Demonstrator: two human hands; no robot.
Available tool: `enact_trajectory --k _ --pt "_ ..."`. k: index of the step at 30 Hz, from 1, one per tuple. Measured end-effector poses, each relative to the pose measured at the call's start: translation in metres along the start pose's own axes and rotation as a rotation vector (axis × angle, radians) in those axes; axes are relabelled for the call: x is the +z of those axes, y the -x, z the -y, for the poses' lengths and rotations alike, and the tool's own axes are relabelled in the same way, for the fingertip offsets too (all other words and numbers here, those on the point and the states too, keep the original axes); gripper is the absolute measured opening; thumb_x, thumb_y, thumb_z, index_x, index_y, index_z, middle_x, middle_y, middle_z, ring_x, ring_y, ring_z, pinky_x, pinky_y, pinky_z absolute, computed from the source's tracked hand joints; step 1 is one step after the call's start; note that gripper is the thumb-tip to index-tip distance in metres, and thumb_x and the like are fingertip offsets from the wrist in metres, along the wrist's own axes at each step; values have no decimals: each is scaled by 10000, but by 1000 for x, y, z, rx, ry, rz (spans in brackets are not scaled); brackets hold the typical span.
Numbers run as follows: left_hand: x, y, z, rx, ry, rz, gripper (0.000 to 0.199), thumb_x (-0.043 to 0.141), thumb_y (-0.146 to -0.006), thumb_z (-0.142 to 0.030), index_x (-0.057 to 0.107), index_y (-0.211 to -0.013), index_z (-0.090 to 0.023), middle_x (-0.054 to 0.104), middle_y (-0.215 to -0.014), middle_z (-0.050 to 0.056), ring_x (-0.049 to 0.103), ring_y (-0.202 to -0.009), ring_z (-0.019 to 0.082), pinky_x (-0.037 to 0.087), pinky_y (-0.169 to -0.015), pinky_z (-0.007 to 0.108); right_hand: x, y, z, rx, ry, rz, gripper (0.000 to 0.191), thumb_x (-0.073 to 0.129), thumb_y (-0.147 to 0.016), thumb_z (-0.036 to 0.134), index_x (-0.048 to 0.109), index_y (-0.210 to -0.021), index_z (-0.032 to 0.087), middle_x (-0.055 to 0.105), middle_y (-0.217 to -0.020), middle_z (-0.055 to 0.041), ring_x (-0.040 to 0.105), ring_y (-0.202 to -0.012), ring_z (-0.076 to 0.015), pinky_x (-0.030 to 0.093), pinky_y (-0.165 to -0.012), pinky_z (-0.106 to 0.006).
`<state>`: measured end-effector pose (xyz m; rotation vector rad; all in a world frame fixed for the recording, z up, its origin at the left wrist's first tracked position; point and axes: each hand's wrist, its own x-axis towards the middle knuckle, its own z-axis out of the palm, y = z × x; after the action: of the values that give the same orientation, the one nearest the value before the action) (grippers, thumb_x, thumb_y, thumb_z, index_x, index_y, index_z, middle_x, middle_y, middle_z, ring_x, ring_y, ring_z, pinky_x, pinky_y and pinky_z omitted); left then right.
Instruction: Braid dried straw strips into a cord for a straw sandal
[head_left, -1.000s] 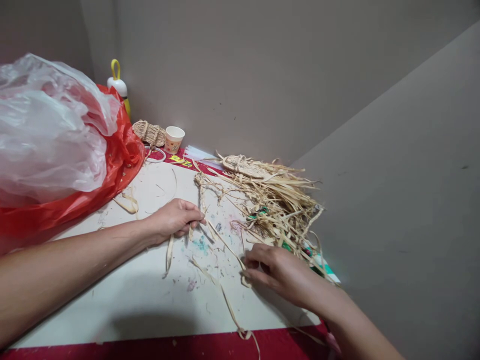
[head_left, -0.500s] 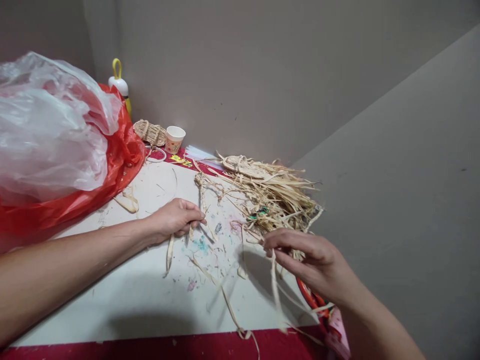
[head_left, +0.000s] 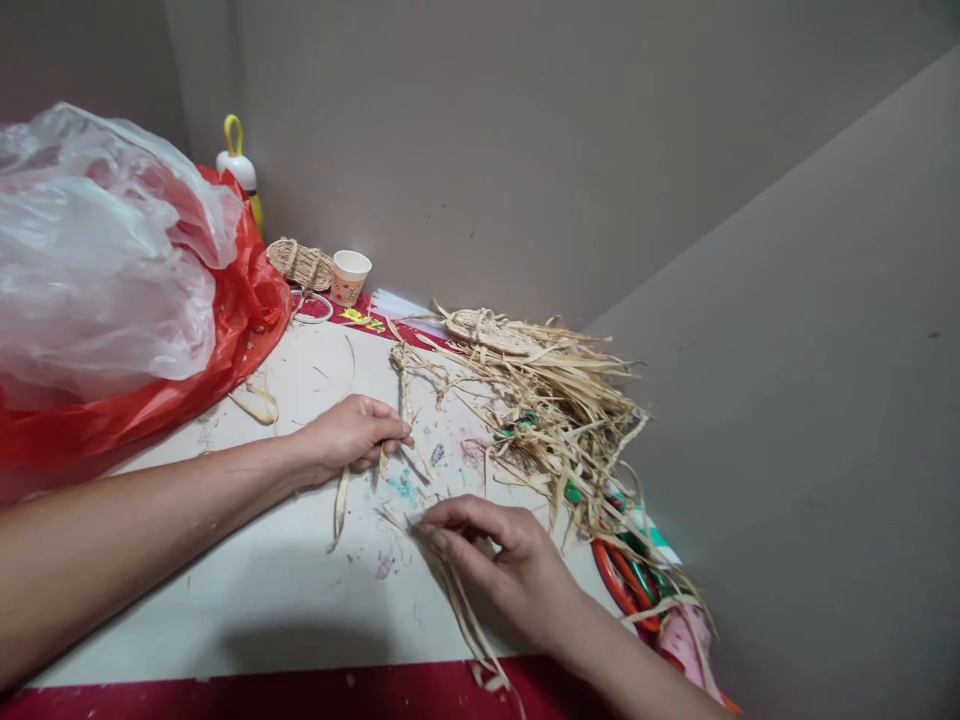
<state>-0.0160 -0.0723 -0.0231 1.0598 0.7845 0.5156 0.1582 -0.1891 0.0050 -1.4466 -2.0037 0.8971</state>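
My left hand (head_left: 367, 435) is closed in a pinch on the near end of a braided straw cord (head_left: 405, 385), which runs away from me over the white board (head_left: 292, 560). Loose strand ends stick out below those fingers. To the right and nearer me, my right hand (head_left: 487, 550) has thumb and forefinger pinched on a thin straw strand (head_left: 469, 625) that trails to the board's front edge. Beyond it spreads a heap of dry straw (head_left: 577, 400), with a small woven straw sole (head_left: 487, 330) on top.
A white and red plastic bag (head_left: 112, 270) bulges on the left, a yellow-white bottle (head_left: 238, 170) behind it. At the back stand a paper cup (head_left: 351, 278) and a woven straw piece (head_left: 300, 263). Red-handled scissors (head_left: 622, 585) lie at right. Grey walls (head_left: 465, 150) close off the back and right.
My right hand has moved left from the straw heap's near edge toward my left hand, uncovering the scissors and green items. My left hand has kept its grip on the cord and stayed put.
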Motion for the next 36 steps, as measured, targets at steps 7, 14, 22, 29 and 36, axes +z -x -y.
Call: enact_trajectory --k 7,14,22,29,36 --pt "-1 -1 0 6 12 16 130 575 -739 -227 584 -662 -122 442 -484 -57 242 -327 12 122 -356 205 31 -18 -6 -128 178 -32 77 507 -857 178 569 -812 192 626 -702 -16 572 -632 -118 442 -612 -223" --pt "-1 -2 3 12 22 20 123 586 -730 -224 598 -669 -118 444 -487 -56 246 -333 14 113 -360 208 40 -23 -6 -203 196 -59 177 475 -884 193 651 -872 175 638 -765 -60 589 -731 -146 454 -676 -248" --pt "0 -1 1 1 29 12 119 572 -740 -202 594 -666 -112 433 -472 -57 231 -323 12 105 -356 210 26 -5 8 -53 397 50 278 438 -906 349 593 -769 165 572 -698 -48 533 -638 -136 393 -604 -246" --pt "0 0 0 -3 41 5 146 570 -737 -182 569 -607 -115 455 -498 -41 249 -326 11 104 -356 209 45 6 31 -41 570 233 354 596 -750 529 537 -810 185 588 -794 -49 521 -642 -172 321 -531 -268" --pt "-1 1 1 -1 49 6 126 580 -739 -193 598 -650 -106 446 -487 -46 252 -330 10 115 -356 204 73 -6 26 -87 589 223 138 528 -844 277 547 -744 185 602 -743 -26 556 -621 -151 337 -542 -255"
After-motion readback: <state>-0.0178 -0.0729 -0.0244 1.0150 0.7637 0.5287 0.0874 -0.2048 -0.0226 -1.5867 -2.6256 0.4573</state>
